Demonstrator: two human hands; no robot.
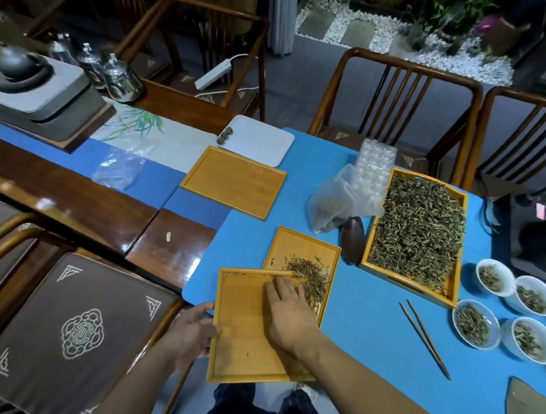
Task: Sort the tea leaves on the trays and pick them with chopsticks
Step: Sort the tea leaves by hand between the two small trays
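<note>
My left hand (194, 331) grips the left edge of a bamboo tray (240, 358) at the blue table's near edge. That tray overlaps a second bamboo tray (298, 245) holding a loose pile of tea leaves (309, 274). My right hand (287, 314) lies flat inside the near tray, fingertips touching leaves at its far rim. A large tray (449, 296) to the right is full of tea leaves (417, 228). Chopsticks (425, 338) lie on the blue mat right of my right arm.
Several white bowls (494, 276) of leaves stand at the right edge. An empty bamboo tray (235, 183) and a white tray (262, 140) lie farther back. A plastic bag (334, 197), a clear mould (373, 164) and a dark scoop (351, 238) sit mid-table. Chairs surround the table.
</note>
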